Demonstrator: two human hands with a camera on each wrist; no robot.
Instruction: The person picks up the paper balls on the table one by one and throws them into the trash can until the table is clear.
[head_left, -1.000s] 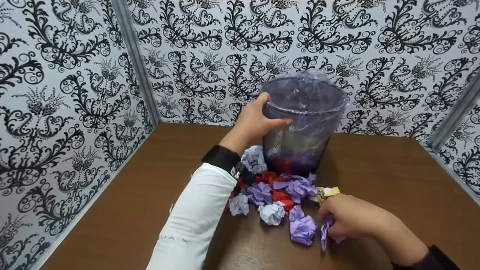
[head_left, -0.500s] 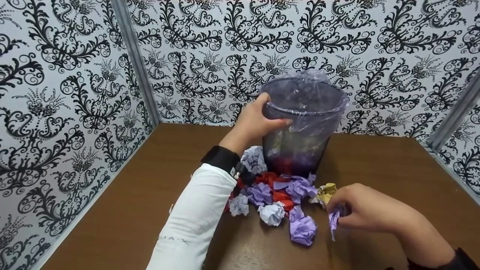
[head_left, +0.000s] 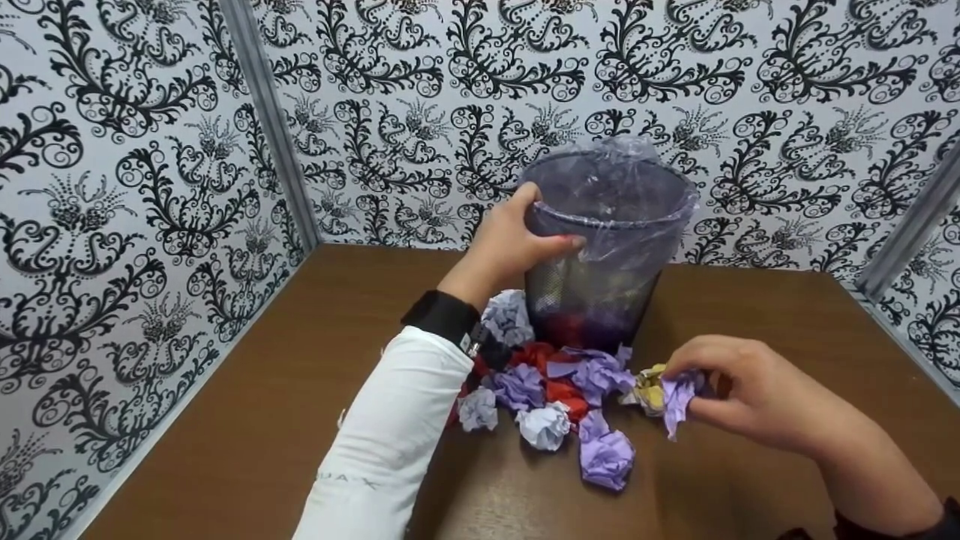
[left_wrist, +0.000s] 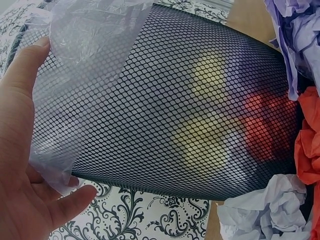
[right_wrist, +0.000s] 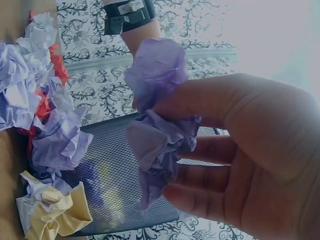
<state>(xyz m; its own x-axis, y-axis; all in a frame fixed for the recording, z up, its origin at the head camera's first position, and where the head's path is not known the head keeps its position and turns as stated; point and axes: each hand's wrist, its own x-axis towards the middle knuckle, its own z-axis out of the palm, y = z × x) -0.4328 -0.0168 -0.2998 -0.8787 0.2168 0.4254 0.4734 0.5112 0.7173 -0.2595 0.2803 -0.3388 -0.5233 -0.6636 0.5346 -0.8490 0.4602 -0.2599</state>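
Note:
A black mesh waste bin [head_left: 581, 289] stands upright, lined with a clear plastic bag [head_left: 637, 244] folded over its rim. My left hand [head_left: 504, 236] grips the bin's upper left side, thumb across the front. The left wrist view shows yellow, red and purple paper through the mesh [left_wrist: 150, 115]. My right hand [head_left: 757, 394] pinches a crumpled purple paper [head_left: 679, 397] just above the table, right of the pile. In the right wrist view, that purple paper [right_wrist: 160, 135] sits between thumb and fingers. Beside it in the head view lies a crumpled yellow paper [head_left: 646, 386], partly hidden.
At the bin's foot lie several crumpled papers: a purple one [head_left: 606, 454] nearest, white ones [head_left: 544, 426], and red ones [head_left: 566, 397]. A grey-white ball [head_left: 508, 319] is left of the bin. Patterned walls [head_left: 420, 142] enclose the brown table [head_left: 757, 319].
My right hand has lifted the purple paper off the table and moved it away from me and slightly right, near the yellow paper. My left hand stays on the bin.

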